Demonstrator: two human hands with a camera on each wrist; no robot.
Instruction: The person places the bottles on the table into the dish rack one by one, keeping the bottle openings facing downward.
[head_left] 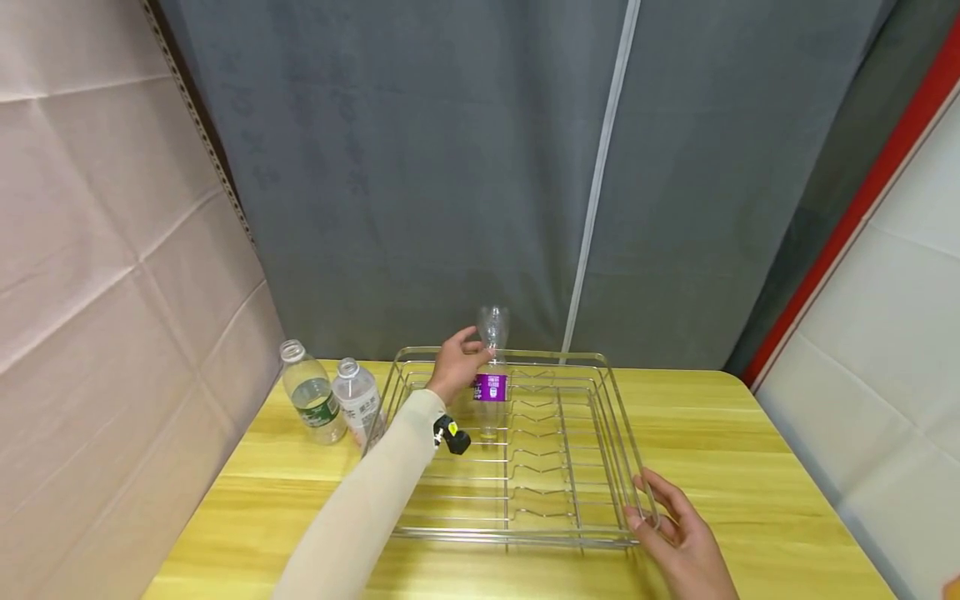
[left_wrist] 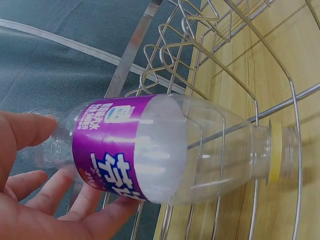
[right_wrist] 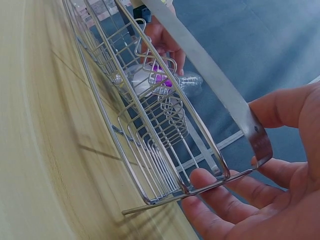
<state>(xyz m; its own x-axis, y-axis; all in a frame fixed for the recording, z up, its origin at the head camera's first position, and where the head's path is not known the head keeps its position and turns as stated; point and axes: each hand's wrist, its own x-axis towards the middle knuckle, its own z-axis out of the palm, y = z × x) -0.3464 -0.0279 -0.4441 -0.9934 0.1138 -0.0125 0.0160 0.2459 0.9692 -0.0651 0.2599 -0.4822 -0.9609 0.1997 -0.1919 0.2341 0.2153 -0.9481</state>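
A clear plastic bottle (head_left: 491, 388) with a purple label stands upside down in a metal wire dish rack (head_left: 525, 535). Its capless neck, with a yellow ring, points down among the wires in the left wrist view. My left hand (head_left: 454, 367) holds this bottle at its narrow waist, thumb on one side and fingers on the other. At the rack's near right corner, my right hand (head_left: 678, 529) grips the frame. Thumb and fingers close around the corner's flat metal rim (right_wrist: 257, 135) and wires in the right wrist view.
Left of the rack stand two more capless plastic bottles: one with a green label (head_left: 318, 408), one with a white label (head_left: 360, 400). The wooden table (head_left: 690, 417) meets a grey curtain (head_left: 420, 183) behind. Pale quilted panels (head_left: 127, 275) rise at the left.
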